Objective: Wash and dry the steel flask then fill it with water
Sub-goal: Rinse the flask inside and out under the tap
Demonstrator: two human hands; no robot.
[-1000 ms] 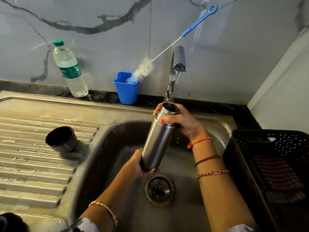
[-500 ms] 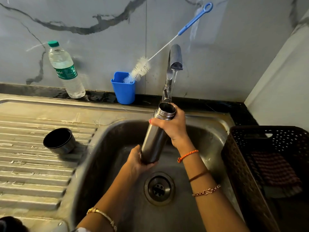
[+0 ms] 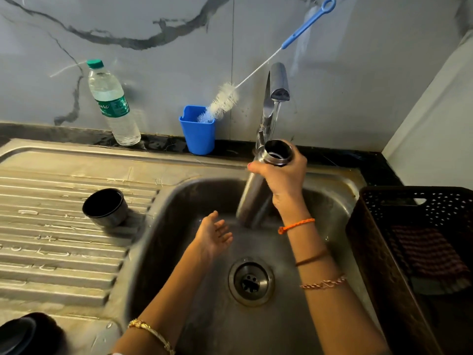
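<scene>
The steel flask (image 3: 252, 201) hangs tilted over the sink basin (image 3: 179, 208), its open mouth up under the tap (image 3: 277, 83), where a thin stream of water runs. My right hand (image 3: 284, 180) grips the flask just below its neck. My left hand (image 3: 213, 234) is open, palm up, to the left of the flask's base and apart from it. The flask's cup-shaped cap (image 3: 106, 207) lies on its side on the ribbed drainboard (image 3: 51, 226).
A blue cup (image 3: 198, 134) holding a bottle brush (image 3: 222, 101) stands behind the sink, next to a plastic water bottle (image 3: 112, 103). A dark basket (image 3: 414, 252) with a cloth (image 3: 427, 252) sits at the right. A dark round object (image 3: 23, 334) shows at the lower left.
My left hand has let go of the flask's base and moved left, opening. My right hand alone holds the flask now, still under the tap.
</scene>
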